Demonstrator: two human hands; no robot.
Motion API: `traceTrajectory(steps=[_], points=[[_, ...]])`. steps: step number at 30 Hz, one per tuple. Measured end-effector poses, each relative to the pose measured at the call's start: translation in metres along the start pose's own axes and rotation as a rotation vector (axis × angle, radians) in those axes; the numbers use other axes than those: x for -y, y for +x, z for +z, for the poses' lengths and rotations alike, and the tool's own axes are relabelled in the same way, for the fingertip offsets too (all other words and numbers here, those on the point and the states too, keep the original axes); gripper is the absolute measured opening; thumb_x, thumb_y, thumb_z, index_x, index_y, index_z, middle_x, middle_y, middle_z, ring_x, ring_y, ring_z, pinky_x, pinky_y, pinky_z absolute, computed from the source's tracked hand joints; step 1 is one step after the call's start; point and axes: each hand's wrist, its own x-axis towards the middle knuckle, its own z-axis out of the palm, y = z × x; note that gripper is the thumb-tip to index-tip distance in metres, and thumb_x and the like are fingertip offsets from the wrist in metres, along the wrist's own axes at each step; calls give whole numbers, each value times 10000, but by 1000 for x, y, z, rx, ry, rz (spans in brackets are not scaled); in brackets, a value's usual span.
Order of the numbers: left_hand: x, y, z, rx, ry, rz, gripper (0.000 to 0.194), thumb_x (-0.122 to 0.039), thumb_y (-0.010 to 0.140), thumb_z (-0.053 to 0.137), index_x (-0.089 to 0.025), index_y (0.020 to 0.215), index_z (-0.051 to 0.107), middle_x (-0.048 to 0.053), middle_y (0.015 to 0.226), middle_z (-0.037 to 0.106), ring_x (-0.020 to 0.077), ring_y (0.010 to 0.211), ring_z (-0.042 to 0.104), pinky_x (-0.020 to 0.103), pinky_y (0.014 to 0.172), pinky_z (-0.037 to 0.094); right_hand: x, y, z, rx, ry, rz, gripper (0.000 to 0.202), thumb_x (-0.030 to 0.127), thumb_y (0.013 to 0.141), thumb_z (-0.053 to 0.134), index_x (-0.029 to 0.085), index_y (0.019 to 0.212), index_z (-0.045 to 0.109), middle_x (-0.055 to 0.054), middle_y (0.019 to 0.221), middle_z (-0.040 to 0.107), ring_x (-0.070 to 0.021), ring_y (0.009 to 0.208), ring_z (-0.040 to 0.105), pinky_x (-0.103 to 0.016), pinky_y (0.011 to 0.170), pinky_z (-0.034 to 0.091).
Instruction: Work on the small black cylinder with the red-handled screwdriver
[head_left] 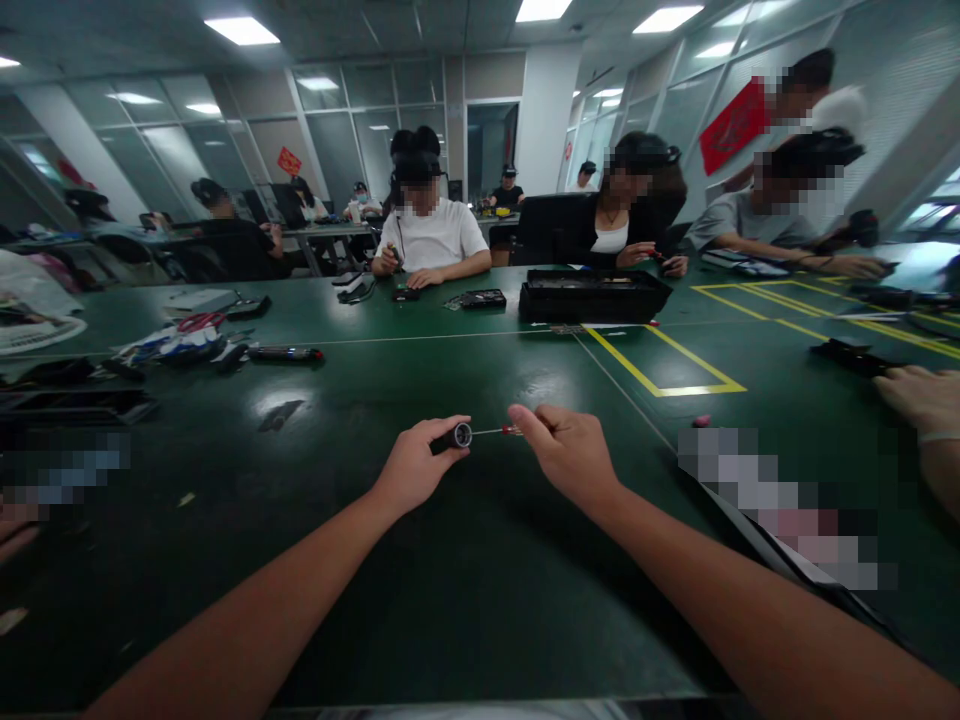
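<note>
My left hand is closed around a short black cylinder that looks like a flashlight, its round, pale-rimmed end turned towards me. In my right hand is a thin screwdriver with a red handle, mostly hidden by the curled fingers. The metal shaft points left and its tip is at or very near the side of the flashlight's end; whether they touch I cannot tell. Both hands are above the middle of the green table.
A long black box stands at the far side, before seated people. Tools and red-handled scissors lie left, near a black pen-like tool. Yellow tape marks the tabletop. A co-worker's hand rests at the right beside a black piece.
</note>
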Motion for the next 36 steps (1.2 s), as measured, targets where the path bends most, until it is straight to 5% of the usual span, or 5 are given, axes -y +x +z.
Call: traceTrajectory(steps=[10, 17, 24, 29, 36], points=[[5, 1, 0, -29, 36, -19, 436, -189, 847, 704, -290, 1270, 668, 37, 1263, 679, 253, 1204, 600, 446, 1091, 432, -2, 0, 2, 33, -93, -59, 488, 587, 924, 562, 204, 636, 655, 20, 507, 563, -124, 458, 483, -278, 484, 303], [9, 2, -1, -40, 48, -14, 439, -204, 856, 700, -299, 1283, 660, 31, 1291, 667, 250, 1229, 585, 444, 1104, 418, 0, 1, 3, 126, 103, -105, 172, 313, 952, 550, 214, 1032, 665, -48, 924, 750, -196, 806, 693, -320, 711, 499], [3, -1, 0, 0, 83, 26, 440, -183, 850, 710, -305, 1270, 665, 28, 1192, 699, 241, 1115, 616, 417, 1013, 454, -4, 3, 2, 144, 17, -16, 437, 469, 1023, 397, 214, 853, 709, 6, 600, 637, -171, 577, 623, -290, 568, 402], [3, -1, 1, 27, 114, 43, 431, -175, 844, 719, -304, 1252, 676, 25, 1179, 707, 247, 1091, 609, 415, 980, 456, 1, 2, 2, 171, 1, -39, 314, 390, 1005, 457, 226, 964, 722, -15, 774, 731, -170, 626, 642, -290, 589, 412], [4, -1, 0, 24, 117, 47, 433, -185, 854, 722, -305, 1266, 663, 16, 1156, 712, 237, 1043, 615, 397, 937, 453, 3, -1, -1, 229, 40, -125, 173, 311, 987, 461, 214, 1033, 597, 6, 721, 615, -163, 609, 551, -287, 578, 390]])
